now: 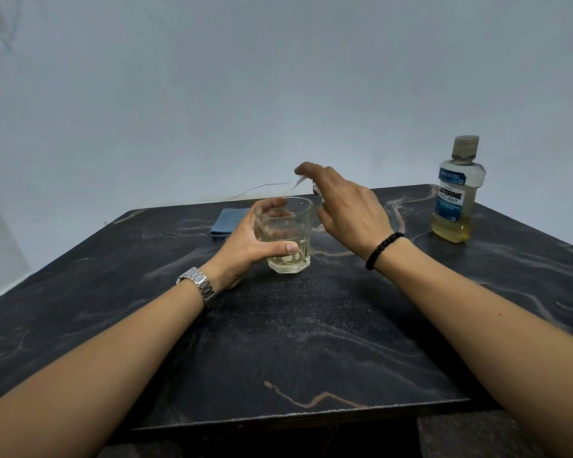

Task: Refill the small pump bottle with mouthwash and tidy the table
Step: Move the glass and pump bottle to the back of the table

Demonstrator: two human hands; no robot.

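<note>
A clear drinking glass (290,256) with a little pale yellow liquid at its bottom stands on the black marble table (278,342). My left hand (245,246) wraps around the glass. Just behind and right of the glass, my right hand (348,206) is closed over the small pump bottle, whose white nozzle (296,183) sticks out to the left under my forefinger; the bottle's body is mostly hidden by the hand. The mouthwash bottle (455,196), capped and about a quarter full of yellow liquid, stands upright at the far right.
A folded blue cloth (227,221) lies near the table's far edge, left of the glass. A pale wall rises right behind the table. The table's front edge runs across the bottom of the view.
</note>
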